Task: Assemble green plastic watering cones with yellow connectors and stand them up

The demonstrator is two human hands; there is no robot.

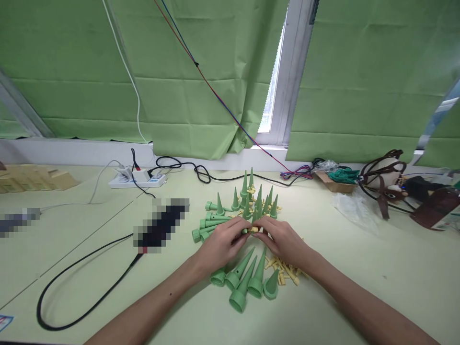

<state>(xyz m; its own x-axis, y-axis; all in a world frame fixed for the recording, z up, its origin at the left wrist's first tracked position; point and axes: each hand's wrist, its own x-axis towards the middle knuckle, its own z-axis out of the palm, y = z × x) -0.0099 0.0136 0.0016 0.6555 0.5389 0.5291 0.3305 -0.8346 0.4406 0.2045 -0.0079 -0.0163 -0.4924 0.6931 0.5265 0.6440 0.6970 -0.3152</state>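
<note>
- At the far left of the bench (pixel 89 282), yellowish boxes (pixel 30 178) sit in a row; a printed card (pixel 5 322) shows at the near edge, its writing too small to read.
- Next comes a white power strip (pixel 138 179) with plugs in it, and nearer, a dark device (pixel 163 225) blurred out, a black cable (pixel 45 287) looping from it.
- Several green cones (pixel 197 235) lie on their sides just beyond and left of the left hand, wide ends facing left.
- The left hand (pixel 227 237) reaches in from the lower left, forearm slanting up and inward, back of the hand uppermost, fingers bent; thumb and fingertips pinch a green piece (pixel 245 231), mostly hidden.
- Behind the hands, upright green cones (pixel 220 207) stand in a cluster; in front, more green cones (pixel 237 299) lie with their wide ends toward the person.
- The right hand (pixel 282 237) mirrors it from the lower right, wrist bent inward, thumb and forefinger gripping a small yellow piece (pixel 254 229) where both hands' fingertips meet.
- Loose yellow pieces (pixel 293 275) are heaped under and beside the right wrist.
- At the far right are a cardboard box (pixel 334 183), clear plastic (pixel 354 208) and a maroon item (pixel 436 211), its marking unreadable.
</note>
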